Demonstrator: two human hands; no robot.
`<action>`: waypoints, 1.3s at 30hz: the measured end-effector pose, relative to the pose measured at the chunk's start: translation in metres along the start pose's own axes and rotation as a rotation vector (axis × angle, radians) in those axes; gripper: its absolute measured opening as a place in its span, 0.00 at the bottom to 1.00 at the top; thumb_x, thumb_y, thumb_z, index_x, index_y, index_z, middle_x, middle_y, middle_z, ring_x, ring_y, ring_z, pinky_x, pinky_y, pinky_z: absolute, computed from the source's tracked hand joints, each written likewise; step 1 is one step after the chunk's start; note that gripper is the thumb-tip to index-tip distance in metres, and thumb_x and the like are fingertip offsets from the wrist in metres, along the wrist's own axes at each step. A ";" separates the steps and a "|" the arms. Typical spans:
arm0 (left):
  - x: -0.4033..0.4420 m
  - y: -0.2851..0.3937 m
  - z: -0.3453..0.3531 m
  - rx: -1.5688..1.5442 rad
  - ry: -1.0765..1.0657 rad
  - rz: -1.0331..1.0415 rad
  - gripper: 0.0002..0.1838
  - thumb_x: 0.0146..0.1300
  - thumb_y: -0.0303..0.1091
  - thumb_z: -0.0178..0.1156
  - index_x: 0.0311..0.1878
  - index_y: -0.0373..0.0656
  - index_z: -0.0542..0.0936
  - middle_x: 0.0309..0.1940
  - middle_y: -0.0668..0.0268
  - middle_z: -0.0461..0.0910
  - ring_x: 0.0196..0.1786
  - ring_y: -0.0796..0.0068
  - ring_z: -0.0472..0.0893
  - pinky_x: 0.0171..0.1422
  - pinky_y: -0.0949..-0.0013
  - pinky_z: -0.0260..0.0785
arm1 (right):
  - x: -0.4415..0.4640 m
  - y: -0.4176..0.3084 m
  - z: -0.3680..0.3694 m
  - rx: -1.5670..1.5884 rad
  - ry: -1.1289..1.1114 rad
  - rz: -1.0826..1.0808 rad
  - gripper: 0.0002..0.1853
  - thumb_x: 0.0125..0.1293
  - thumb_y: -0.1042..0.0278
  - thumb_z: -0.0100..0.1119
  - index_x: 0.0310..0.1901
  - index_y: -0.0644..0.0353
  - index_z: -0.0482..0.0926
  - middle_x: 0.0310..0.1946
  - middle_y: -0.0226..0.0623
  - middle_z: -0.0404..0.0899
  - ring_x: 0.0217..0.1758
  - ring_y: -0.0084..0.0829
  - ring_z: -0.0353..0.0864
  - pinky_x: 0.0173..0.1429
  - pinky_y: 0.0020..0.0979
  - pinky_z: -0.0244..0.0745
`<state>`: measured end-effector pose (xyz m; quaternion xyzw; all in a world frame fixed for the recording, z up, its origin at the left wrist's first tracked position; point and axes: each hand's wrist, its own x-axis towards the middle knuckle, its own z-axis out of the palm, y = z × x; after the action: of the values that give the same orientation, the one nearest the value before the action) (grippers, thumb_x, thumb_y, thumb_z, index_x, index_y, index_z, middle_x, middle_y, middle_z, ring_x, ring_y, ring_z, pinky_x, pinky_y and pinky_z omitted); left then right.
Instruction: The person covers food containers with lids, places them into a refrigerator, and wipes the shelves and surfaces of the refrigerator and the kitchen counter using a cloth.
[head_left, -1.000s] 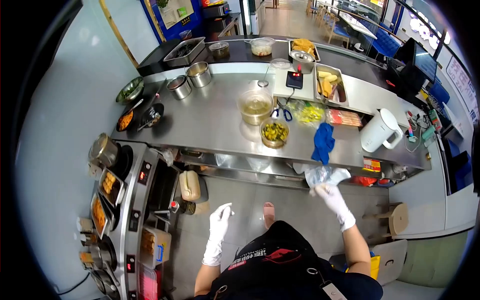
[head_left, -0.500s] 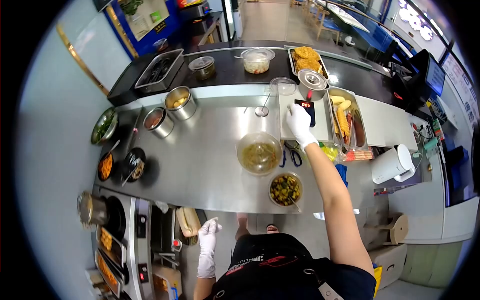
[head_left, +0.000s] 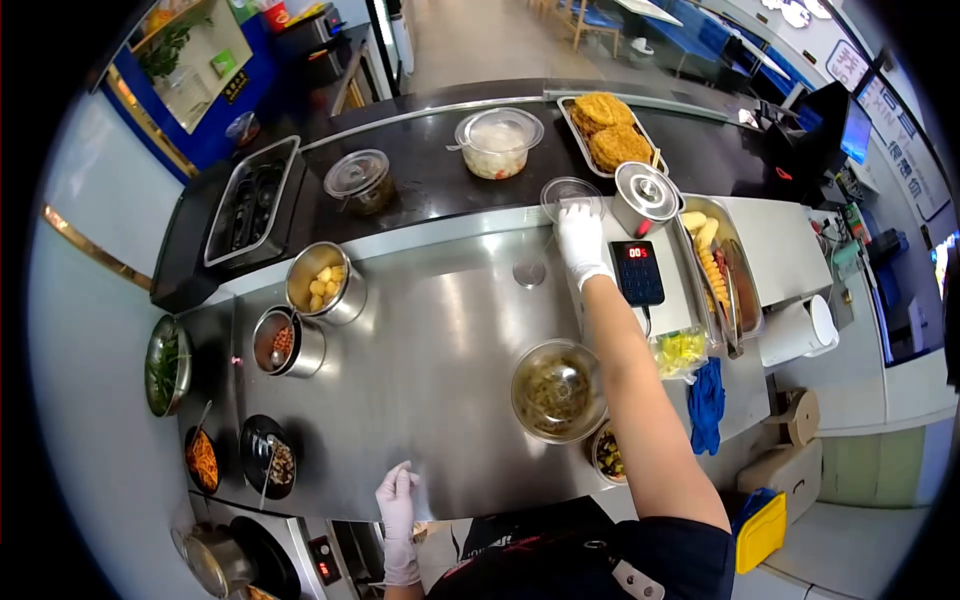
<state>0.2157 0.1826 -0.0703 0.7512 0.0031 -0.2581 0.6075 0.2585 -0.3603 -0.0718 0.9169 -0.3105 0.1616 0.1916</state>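
Note:
My right hand (head_left: 582, 243), in a white glove, reaches to the back of the counter. Its fingertips overlap the near edge of a clear round lid (head_left: 562, 190); whether they grip it I cannot tell. Just right of this hand lies a black keypad device (head_left: 637, 272) with a red display, and behind that stands a lidded metal pot (head_left: 646, 193). My left hand (head_left: 398, 500), also gloved, hangs near the counter's front edge with its fingers drawn together and nothing visible in them. A clear bowl (head_left: 557, 392) sits left of my right forearm, with a bowl of dark diced food (head_left: 607, 455) partly behind the arm.
Metal pots of yellow chunks (head_left: 326, 288) and reddish bits (head_left: 284, 345) stand at the left. A tray of fried patties (head_left: 608, 132) and a tray of sausages (head_left: 715, 265) are at the right. Lidded bowls (head_left: 497, 145) line the dark ledge. Blue gloves (head_left: 706, 405) lie at right.
My right hand has moved left from beside the keypad device to the clear lid. The camera view has shifted closer over the counter. My left hand stays low with its fingers together.

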 end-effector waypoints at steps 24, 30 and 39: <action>-0.073 -0.010 0.198 0.142 -0.777 -0.261 0.22 0.69 0.38 0.51 0.61 0.35 0.70 0.40 0.63 0.79 0.38 0.78 0.78 0.41 0.76 0.70 | -0.376 0.138 -0.173 1.498 -0.594 0.844 0.06 0.64 0.70 0.58 0.37 0.62 0.81 0.23 0.24 0.77 0.23 0.13 0.72 0.26 0.19 0.68; -0.091 -0.029 0.246 0.174 -0.586 -0.165 0.22 0.65 0.31 0.56 0.61 0.34 0.69 0.40 0.63 0.79 0.32 0.79 0.78 0.30 0.78 0.70 | -0.382 0.105 -0.155 1.425 -0.612 0.751 0.08 0.60 0.70 0.59 0.35 0.66 0.81 0.24 0.37 0.80 0.27 0.25 0.77 0.35 0.29 0.72; -0.088 -0.038 0.241 0.076 -0.549 -0.087 0.18 0.65 0.26 0.54 0.58 0.35 0.73 0.33 0.65 0.80 0.29 0.83 0.76 0.30 0.80 0.67 | -0.386 0.194 -0.096 0.332 -0.265 0.553 0.18 0.52 0.63 0.64 0.45 0.60 0.78 0.42 0.43 0.76 0.45 0.44 0.76 0.46 0.38 0.74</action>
<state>0.0345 -0.0001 -0.1016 0.6746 -0.1391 -0.4778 0.5452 -0.1727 -0.2632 -0.0991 0.8297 -0.5391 0.1351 -0.0533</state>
